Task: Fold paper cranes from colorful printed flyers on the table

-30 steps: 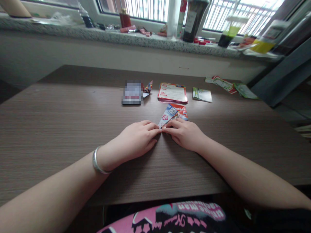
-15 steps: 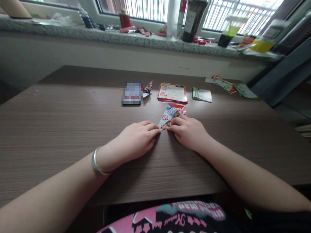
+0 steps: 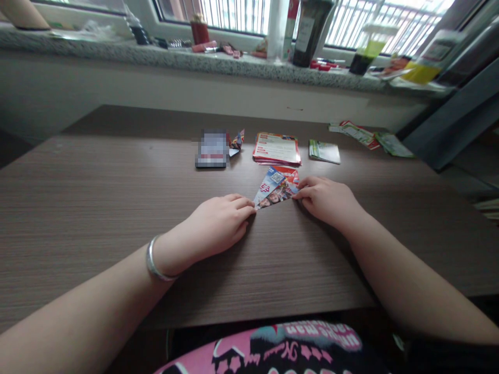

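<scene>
A folded paper leaflet (image 3: 276,188), printed blue, red and with a QR code, lies on the brown table (image 3: 117,218) as a pointed, kite-like shape. Its narrow left tip is pinched under the fingers of my left hand (image 3: 220,224), which wears a silver bangle (image 3: 152,259). My right hand (image 3: 326,200) has thumb and fingers closed on the leaflet's right corner. Just beyond it is a stack of printed leaflets (image 3: 276,149). A small folded paper piece (image 3: 237,143) with a colourful print stands to the left of that stack.
A dark-framed device with a blurred screen (image 3: 212,149) lies at the back left. Right of the stack are a small green-and-white booklet (image 3: 324,152) and several paper strips (image 3: 360,135). Bottles, including a dark one (image 3: 310,36), and pens crowd the granite windowsill (image 3: 163,56).
My right hand has slid right along the leaflet's lower edge, from near the left tip to the right corner, uncovering its printed middle. My left hand stays at the tip.
</scene>
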A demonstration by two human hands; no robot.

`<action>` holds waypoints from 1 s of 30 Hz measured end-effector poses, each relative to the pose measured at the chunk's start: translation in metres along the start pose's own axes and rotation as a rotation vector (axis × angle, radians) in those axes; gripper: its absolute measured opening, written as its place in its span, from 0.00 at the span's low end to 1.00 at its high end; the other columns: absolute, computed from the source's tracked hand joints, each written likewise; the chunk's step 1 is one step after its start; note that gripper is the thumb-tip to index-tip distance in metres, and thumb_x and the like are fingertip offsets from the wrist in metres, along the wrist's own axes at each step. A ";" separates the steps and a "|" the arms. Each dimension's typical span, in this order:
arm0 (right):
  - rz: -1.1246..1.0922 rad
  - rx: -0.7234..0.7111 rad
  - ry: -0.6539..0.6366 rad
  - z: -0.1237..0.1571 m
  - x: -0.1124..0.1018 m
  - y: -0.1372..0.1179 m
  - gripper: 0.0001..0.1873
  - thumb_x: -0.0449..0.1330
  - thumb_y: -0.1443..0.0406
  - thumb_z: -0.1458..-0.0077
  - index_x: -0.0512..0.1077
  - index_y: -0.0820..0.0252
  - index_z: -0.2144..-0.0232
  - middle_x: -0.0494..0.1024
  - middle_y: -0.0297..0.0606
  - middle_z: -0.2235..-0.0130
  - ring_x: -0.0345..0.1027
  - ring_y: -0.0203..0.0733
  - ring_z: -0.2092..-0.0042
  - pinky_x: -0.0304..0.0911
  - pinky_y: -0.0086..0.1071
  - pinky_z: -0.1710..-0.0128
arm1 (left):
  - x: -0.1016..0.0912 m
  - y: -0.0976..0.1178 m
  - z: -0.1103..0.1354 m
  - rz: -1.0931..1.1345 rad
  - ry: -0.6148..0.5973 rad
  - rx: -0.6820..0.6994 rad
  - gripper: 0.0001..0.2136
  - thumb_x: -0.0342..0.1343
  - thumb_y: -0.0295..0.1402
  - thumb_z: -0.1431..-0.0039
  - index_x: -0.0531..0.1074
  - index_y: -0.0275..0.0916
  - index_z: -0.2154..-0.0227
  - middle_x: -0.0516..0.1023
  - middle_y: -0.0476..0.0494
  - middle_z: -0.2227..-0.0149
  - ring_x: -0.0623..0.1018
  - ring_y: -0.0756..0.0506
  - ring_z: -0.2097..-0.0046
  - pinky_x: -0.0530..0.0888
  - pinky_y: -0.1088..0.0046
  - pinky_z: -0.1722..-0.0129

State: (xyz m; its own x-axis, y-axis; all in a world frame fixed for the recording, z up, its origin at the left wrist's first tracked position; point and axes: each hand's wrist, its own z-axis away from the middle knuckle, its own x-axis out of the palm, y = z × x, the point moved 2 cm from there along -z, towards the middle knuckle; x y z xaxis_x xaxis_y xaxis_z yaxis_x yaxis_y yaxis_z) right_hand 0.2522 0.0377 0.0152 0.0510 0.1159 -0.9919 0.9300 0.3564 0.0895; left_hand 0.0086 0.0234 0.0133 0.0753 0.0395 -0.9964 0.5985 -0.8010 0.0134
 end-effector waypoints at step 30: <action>0.005 0.090 -0.043 0.001 0.000 0.016 0.18 0.51 0.66 0.42 0.81 0.49 0.64 0.80 0.33 0.54 0.74 0.44 0.56 0.63 0.34 0.68 | 0.004 -0.013 0.001 0.115 0.000 -0.001 0.15 0.45 0.33 0.34 0.77 0.39 0.61 0.78 0.45 0.51 0.77 0.44 0.52 0.74 0.65 0.48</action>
State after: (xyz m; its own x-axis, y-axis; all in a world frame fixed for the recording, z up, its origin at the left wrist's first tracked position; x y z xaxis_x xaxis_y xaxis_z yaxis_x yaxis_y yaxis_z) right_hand 0.2674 0.0421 0.0163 0.0697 0.0765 -0.9946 0.9585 0.2711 0.0880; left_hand 0.0004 0.0335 0.0093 0.1438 -0.0527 -0.9882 0.5863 -0.7999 0.1280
